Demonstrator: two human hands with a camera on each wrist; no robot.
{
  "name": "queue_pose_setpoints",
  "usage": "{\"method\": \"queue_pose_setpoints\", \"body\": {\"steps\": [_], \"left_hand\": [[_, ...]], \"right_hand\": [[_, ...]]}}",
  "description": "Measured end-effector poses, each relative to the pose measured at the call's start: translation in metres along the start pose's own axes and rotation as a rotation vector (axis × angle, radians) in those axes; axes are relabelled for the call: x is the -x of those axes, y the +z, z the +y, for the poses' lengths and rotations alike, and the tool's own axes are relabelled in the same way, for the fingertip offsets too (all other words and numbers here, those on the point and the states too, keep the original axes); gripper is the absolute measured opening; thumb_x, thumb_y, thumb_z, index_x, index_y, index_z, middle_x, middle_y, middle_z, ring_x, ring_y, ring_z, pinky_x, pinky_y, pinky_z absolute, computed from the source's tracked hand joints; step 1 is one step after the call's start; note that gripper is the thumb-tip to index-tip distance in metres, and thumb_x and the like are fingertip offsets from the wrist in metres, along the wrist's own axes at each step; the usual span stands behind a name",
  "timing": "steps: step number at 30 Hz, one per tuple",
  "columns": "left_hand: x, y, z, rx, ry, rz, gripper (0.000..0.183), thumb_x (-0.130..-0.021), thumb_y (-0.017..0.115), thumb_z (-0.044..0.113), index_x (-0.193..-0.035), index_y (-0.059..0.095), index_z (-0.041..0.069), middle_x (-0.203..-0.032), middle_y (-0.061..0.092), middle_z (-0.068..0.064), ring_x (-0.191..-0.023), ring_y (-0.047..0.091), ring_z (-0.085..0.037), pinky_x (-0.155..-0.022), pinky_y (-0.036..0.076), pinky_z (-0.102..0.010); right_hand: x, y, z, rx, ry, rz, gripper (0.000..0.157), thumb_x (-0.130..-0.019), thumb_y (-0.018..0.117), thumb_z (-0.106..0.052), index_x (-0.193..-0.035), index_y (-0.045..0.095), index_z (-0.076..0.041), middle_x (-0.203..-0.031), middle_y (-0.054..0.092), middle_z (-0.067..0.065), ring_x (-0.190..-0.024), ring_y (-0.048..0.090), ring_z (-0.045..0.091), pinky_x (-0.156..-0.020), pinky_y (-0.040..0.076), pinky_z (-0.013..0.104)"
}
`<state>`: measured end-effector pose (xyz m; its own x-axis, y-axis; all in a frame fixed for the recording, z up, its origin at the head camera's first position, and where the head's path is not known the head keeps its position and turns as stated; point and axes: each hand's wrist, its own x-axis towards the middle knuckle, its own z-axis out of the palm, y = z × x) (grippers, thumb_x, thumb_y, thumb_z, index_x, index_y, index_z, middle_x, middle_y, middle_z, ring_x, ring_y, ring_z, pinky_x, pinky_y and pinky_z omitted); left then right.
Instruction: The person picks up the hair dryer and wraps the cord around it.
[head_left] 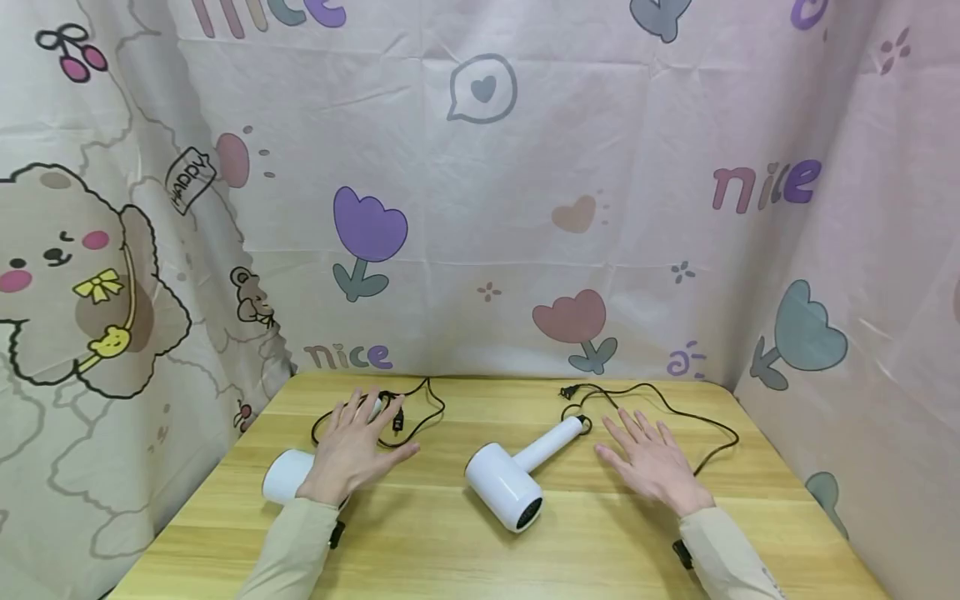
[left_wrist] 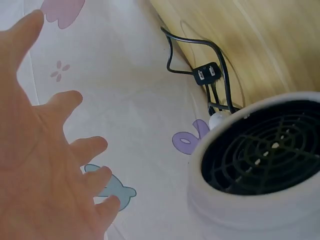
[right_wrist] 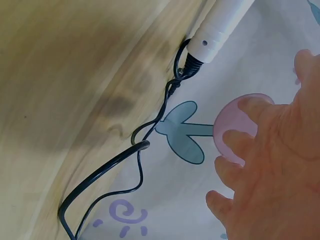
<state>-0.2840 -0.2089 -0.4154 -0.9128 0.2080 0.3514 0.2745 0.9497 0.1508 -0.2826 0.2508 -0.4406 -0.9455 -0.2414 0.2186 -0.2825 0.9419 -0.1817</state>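
Two white hair dryers lie on a wooden table. One hair dryer [head_left: 504,487] is in the middle, its handle slanting to the back right. The other hair dryer [head_left: 287,477] lies at the left, partly hidden behind my left hand and forearm; its dark grille [left_wrist: 265,150] shows close up in the left wrist view. My left hand [head_left: 352,446] is spread above that dryer and holds nothing. To the right of the middle dryer's handle [right_wrist: 215,35], my right hand [head_left: 654,460] is spread with fingers apart, also holding nothing.
A black cord with a plug [head_left: 398,419] loops at the back left of the table [head_left: 600,554]. Another black cord [head_left: 701,417] curves across the back right, its plug [head_left: 568,392] near the rear edge. A printed cloth [head_left: 465,208] hangs behind and at both sides.
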Motion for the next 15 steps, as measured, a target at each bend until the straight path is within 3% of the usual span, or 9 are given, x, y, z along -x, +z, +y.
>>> {"method": "queue_pose_setpoints", "body": {"steps": [6,15], "left_hand": [[0.0,0.005,0.006,0.023,-0.004,-0.009,0.085,-0.084,0.049,0.077,-0.151,0.039,0.026,-0.158,0.03,-0.018,-0.148,0.016,-0.043,-0.12,0.012,-0.062],[-0.005,0.01,0.02,0.041,0.02,-0.039,0.087,-0.086,0.053,0.071,-0.155,0.028,0.025,-0.158,0.025,-0.023,-0.148,0.015,-0.043,-0.121,0.011,-0.062]], "right_hand": [[0.002,0.001,0.0,-0.003,-0.001,0.0,0.067,-0.1,0.035,-0.059,-0.151,0.036,-0.015,-0.159,0.025,0.019,-0.146,0.019,0.046,-0.117,0.006,0.068],[0.001,0.002,0.0,-0.003,-0.006,-0.002,0.068,-0.1,0.034,-0.059,-0.151,0.036,-0.015,-0.159,0.024,0.019,-0.146,0.02,0.046,-0.117,0.007,0.068]]}}
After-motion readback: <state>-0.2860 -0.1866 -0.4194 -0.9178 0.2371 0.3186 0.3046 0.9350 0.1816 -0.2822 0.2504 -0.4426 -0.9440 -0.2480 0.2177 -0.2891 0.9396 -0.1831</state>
